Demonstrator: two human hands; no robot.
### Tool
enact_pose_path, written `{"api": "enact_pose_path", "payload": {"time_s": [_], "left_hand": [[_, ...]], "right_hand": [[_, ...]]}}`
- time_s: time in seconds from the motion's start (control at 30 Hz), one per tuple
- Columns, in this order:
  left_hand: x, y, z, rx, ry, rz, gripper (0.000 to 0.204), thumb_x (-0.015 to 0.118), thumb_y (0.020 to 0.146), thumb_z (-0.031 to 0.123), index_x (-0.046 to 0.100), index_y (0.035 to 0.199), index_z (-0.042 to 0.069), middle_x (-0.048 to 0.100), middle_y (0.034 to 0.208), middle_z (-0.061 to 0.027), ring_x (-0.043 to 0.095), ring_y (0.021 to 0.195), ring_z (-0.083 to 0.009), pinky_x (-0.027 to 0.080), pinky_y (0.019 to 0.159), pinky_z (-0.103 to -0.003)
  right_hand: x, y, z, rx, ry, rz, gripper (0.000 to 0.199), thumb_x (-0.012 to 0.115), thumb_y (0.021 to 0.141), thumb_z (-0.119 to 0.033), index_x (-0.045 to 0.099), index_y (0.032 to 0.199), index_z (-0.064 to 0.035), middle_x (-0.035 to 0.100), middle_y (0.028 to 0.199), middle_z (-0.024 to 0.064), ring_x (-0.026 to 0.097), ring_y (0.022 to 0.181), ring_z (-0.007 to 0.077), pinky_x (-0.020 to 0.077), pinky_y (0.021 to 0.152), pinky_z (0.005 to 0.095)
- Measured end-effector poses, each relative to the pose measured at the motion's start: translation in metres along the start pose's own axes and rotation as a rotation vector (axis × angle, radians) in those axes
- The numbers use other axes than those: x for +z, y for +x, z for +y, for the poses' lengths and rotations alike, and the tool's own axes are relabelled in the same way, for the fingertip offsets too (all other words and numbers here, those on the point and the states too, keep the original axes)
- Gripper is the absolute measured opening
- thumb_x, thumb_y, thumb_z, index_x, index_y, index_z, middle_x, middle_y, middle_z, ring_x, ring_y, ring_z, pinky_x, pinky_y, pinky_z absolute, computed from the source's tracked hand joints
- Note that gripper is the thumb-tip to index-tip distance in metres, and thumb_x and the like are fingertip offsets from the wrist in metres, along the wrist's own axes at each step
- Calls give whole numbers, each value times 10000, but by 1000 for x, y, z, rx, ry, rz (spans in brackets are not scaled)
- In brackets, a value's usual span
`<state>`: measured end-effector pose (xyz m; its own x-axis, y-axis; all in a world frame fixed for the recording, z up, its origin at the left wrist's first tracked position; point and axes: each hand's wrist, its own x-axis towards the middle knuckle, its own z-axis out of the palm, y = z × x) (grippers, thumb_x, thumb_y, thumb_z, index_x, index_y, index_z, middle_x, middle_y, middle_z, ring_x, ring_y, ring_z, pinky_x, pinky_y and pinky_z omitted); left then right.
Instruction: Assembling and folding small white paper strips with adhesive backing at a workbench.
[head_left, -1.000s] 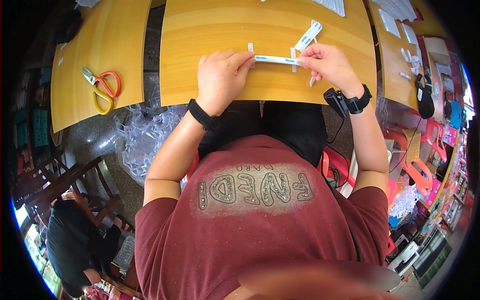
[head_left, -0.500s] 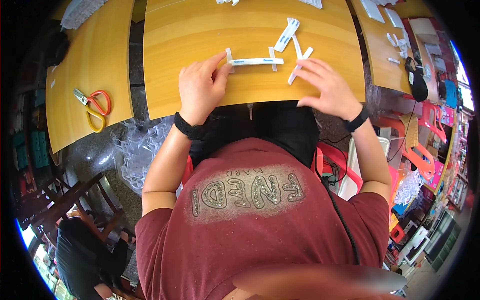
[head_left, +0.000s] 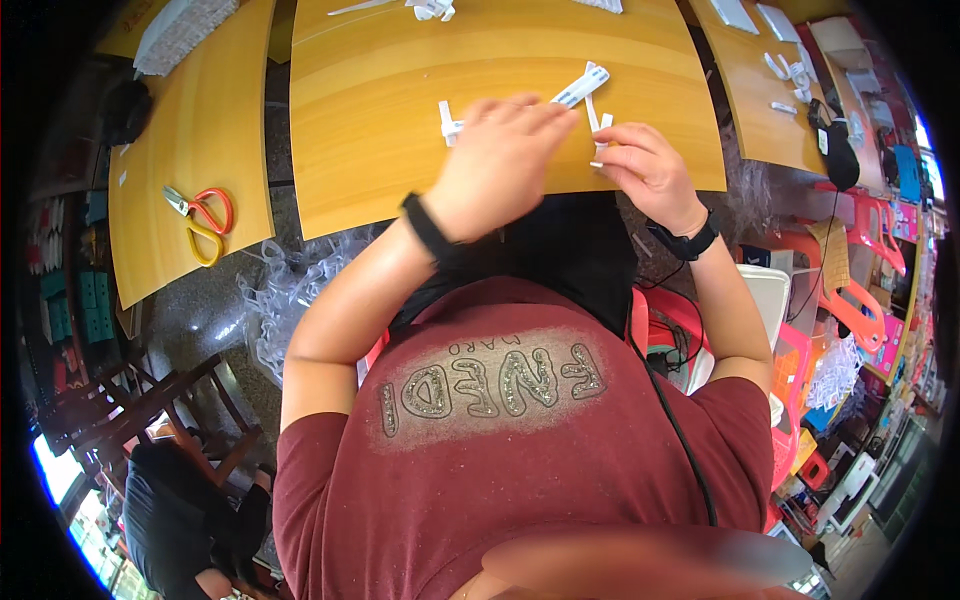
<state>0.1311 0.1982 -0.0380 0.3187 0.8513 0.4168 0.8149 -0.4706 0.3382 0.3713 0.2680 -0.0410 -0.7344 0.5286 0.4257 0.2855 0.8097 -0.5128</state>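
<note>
From my remote seat I see the big wooden table (head_left: 400, 150) filling the top of the view, its near edge running just above the wearer's dark red shirt (head_left: 520, 470). A second wooden table (head_left: 190, 130) sits to the left, apart from the first by a narrow gap, and on it lie scissors with orange and yellow handles (head_left: 203, 222). Crumpled clear plastic (head_left: 285, 290) lies on the floor below that gap.

The left hand (head_left: 500, 165) reaches forward over the table's near edge, fingers stretched and blurred; it covers the middle of a long white plastic strip (head_left: 452, 122), whose left end pokes out beside it. I cannot tell whether the fingers actually grip it. A black band (head_left: 428, 227) wraps that wrist.

The right hand (head_left: 650, 170) rests on the table edge, fingers curled around a small white piece (head_left: 603, 128) pinched at the fingertips. Another white strip (head_left: 582, 86) lies slanted on the table just beyond, between the two hands. A dark watch (head_left: 685, 243) sits on the right wrist.
</note>
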Motion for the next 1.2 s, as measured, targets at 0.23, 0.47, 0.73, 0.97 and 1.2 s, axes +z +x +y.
{"api": "enact_pose_path", "payload": {"time_s": [0.23, 0.47, 0.73, 0.97, 1.2], "left_hand": [[58, 41, 10, 159, 152, -179, 429, 528, 916, 197, 580, 1322, 69, 558, 1401, -74, 507, 1319, -236, 322, 1137, -511], [55, 55, 12, 178, 264, -229, 434, 536, 918, 237, 586, 1314, 64, 607, 1336, -69, 528, 1297, -255, 334, 1125, -529], [28, 48, 8, -406, -1194, -291, 453, 523, 1037, 396, 672, 1216, 7, 698, 1131, -78, 611, 1095, -147, 435, 983, -282], [23, 43, 22, -651, -1612, -198, 274, 628, 988, 274, 705, 1037, 16, 706, 877, -33, 658, 797, -110, 535, 792, -271], [7, 41, 33, -705, -1753, -258, 294, 570, 1019, 251, 668, 1108, -11, 724, 982, -117, 701, 877, -170, 561, 857, -313]], "right_hand": [[1, -27, 7, 416, 573, 358, 109, 694, 917, -57, 674, 1007, 0, 706, 1040, 84, 663, 967, 184, 517, 891, 297], [-25, -6, -14, 481, 900, 428, 196, 576, 1018, -152, 585, 1120, 16, 691, 975, 124, 690, 886, 187, 533, 839, 300], [-20, 14, -9, 574, 999, 471, 215, 574, 1024, -201, 590, 1120, -9, 715, 942, 118, 698, 906, 181, 539, 845, 299], [-5, 26, -17, 385, 871, 501, 193, 582, 1019, -173, 592, 1132, -16, 724, 960, 118, 698, 924, 168, 532, 852, 273], [0, 29, -21, 251, 758, 530, 154, 583, 1013, -124, 580, 1130, -24, 726, 987, 131, 694, 951, 177, 527, 877, 288]]}}
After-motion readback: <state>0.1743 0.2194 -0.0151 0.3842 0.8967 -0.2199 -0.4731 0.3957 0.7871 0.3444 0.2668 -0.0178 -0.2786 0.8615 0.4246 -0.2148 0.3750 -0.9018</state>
